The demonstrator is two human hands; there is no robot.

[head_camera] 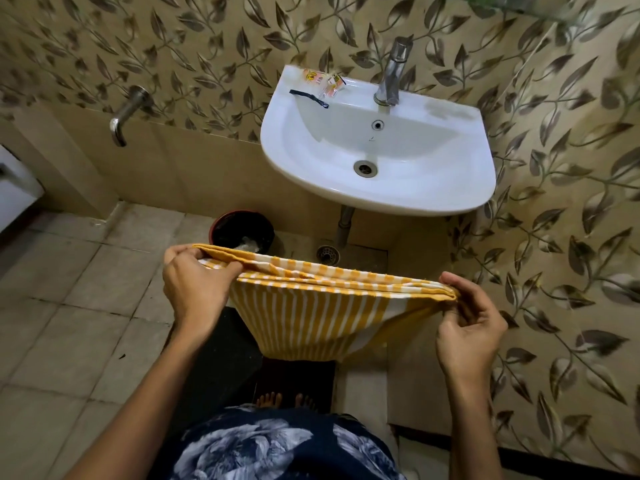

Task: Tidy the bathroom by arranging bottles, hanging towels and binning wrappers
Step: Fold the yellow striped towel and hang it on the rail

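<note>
The yellow-and-white striped cotton towel is hanging in the air in front of the person, doubled over along its top edge and stretched between both hands below the front rim of the basin. The left hand is closing around one folded end, thumb pinching the layers against the fingers. The right hand is pinching the other end between thumb and fingertips, with the remaining fingers curling loosely.

The largest risk, as I judge it, is sitting with that lighter right-hand pinch: several layers are stacking there, and if one is slipping free the fold could be opening and the lower edge dropping toward the tiled floor, which is looking stained. No rail or hook is showing in this view, so the person would be turning away to hang it, and a trailing corner could be brushing the bin directly beneath the left end.

The white ceramic wall-mounted washbasin is holding nothing in its bowl; on its back left ledge small clear and orange-printed wrappers are lying, with a thin black strip just beside them, its end overhanging the bowl. A draught from the towel could be sending these light scraps into the drain.

The round dark bin with a reddish rim is standing on the floor under the basin, lined in black, with some pale crumpled plastic inside, partly hidden by the towel.
</note>
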